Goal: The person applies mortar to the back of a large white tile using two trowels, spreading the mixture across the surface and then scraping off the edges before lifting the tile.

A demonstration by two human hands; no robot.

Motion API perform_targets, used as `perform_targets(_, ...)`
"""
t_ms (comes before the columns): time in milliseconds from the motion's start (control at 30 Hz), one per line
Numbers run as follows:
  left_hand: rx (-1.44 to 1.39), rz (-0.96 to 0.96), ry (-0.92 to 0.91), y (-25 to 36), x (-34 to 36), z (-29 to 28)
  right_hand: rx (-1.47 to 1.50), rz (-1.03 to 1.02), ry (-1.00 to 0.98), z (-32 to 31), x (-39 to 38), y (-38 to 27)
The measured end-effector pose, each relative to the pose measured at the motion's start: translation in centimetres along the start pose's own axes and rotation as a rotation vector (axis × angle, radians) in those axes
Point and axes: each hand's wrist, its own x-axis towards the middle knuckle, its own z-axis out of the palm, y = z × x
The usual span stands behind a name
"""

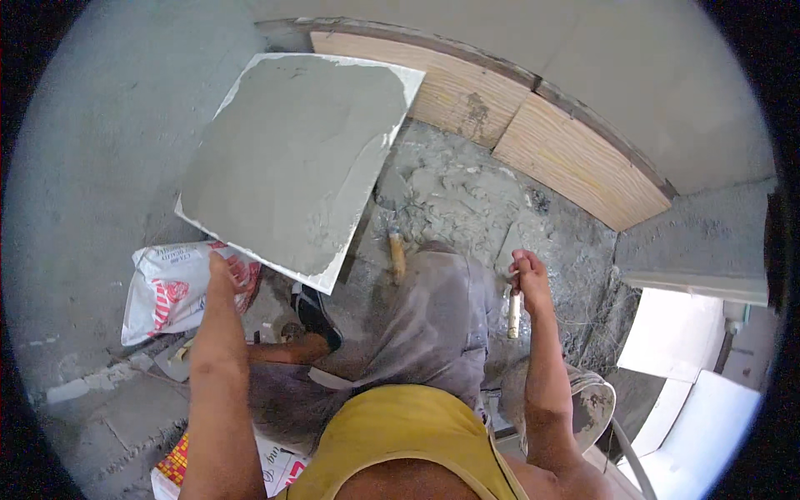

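A large square tile point(283, 171) lies raised at the far left, its upturned face spread with grey mortar and its white edges bare. My left hand point(220, 265) is just by its near left edge, over a printed bag. The fingers of that hand are mostly hidden, so I cannot tell whether they touch the tile. To the right, my right hand point(530, 277) has curled fingers closed at the upper end of a pale-handled tool point(514, 317). Its far end is hard to tell from the mortar. Another tool with a wooden handle point(397, 254) lies in front of my knee.
Wet mortar point(458, 192) covers the floor beyond my knees. Wood-patterned tiles point(575, 158) line the far wall's base. The printed white-and-red bag point(171, 287) lies at the left, a bucket point(596, 408) stands near my right arm, and white panels point(675, 342) are at the right.
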Motion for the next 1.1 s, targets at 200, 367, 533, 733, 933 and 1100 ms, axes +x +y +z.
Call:
perform_targets(200,1.087,0.272,-0.078,4.7,-8.0,-2.2,0.108,-0.068,0.083,-1.7,-0.3,0.0)
perform_targets(367,1.579,0.475,-0.029,9.8,-6.2,-11.6,0.153,0.038,-0.085,-0.2,-2.1,6.4)
perform_targets(533,1.16,0.361,-0.075,3.2,-18.1,-7.3,0.266,0.055,-0.304,1.9,-6.0,13.7)
perform_targets(733,0.822,0.343,-0.348,0.1,-14.9,-13.1,0.345,0.262,-0.518,6.7,-7.5,15.2)
perform_targets(933,0.47,0.376,-0.201,-2.7,-20.4,-8.8,0.363,0.305,-0.539,8.6,-6.6,16.5)
perform_targets(1100,0.44,0.388,-0.204,-2.0,-20.8,-9.2,0.383,0.32,-0.582,8.9,-6.8,17.1)
